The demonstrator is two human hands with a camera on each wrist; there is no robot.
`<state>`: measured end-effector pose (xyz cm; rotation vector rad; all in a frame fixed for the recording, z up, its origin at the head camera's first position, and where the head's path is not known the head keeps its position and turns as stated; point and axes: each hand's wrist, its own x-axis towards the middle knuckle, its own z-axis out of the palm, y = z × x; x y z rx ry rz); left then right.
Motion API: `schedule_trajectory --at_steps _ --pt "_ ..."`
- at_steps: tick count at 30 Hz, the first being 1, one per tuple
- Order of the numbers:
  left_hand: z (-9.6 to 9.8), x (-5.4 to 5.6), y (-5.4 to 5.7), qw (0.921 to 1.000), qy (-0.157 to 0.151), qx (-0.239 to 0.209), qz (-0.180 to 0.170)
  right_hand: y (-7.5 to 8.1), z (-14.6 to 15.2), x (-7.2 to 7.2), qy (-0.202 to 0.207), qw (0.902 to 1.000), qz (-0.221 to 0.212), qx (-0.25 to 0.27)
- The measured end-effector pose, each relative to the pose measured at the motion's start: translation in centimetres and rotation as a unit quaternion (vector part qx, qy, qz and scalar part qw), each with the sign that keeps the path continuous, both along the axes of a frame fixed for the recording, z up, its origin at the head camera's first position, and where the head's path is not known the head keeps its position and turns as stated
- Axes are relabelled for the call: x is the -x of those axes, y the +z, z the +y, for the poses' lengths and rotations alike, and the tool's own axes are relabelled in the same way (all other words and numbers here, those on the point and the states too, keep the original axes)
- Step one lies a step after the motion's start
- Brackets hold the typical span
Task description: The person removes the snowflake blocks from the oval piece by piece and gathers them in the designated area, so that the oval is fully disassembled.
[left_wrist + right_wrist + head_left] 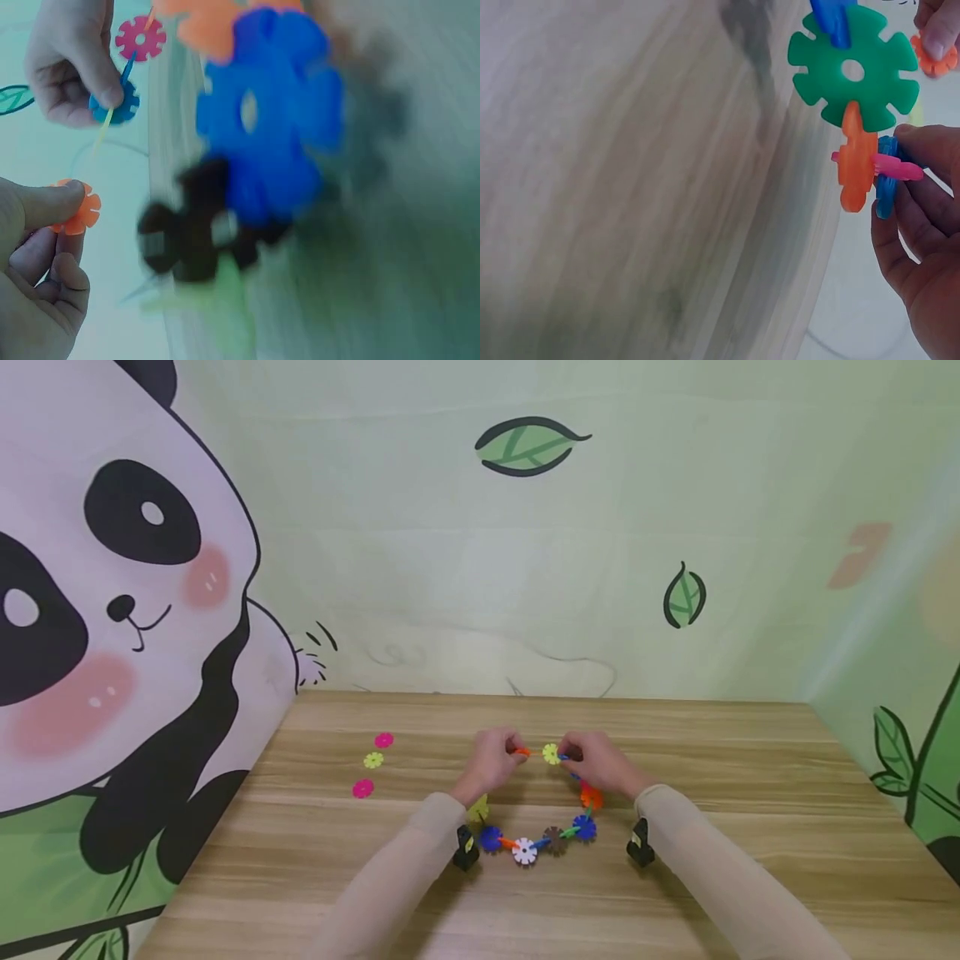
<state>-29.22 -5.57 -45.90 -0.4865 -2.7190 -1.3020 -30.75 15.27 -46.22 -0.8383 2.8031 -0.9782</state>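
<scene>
My left hand pinches an orange notched disc between thumb and fingers. Facing it, my right hand pinches a blue notched disc, with a yellow disc jutting from it toward the orange one. A gap shows between the orange and yellow discs in the head view. From both hands a curved chain of slotted-together discs hangs toward me, including a white disc, a brown disc and a green disc. A yellow disc in the chain shows below my left wrist.
On the wooden table, left of my hands, lie two loose pink discs, the farther one and the nearer one, with a loose yellow disc between them. Behind the table hangs a backdrop printed with a panda and leaves.
</scene>
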Motion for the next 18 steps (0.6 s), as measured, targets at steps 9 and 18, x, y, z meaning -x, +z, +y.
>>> schedule_trajectory --at_steps 9,18 --pt "-4.1 0.2 -0.2 0.9994 0.030 -0.011 -0.010 0.3 0.4 -0.3 -0.008 0.9999 -0.004 -0.014" --pt "-8.1 0.2 -1.4 0.9979 0.061 -0.021 -0.003 0.1 0.3 -0.2 -0.004 0.9997 -0.008 -0.021"
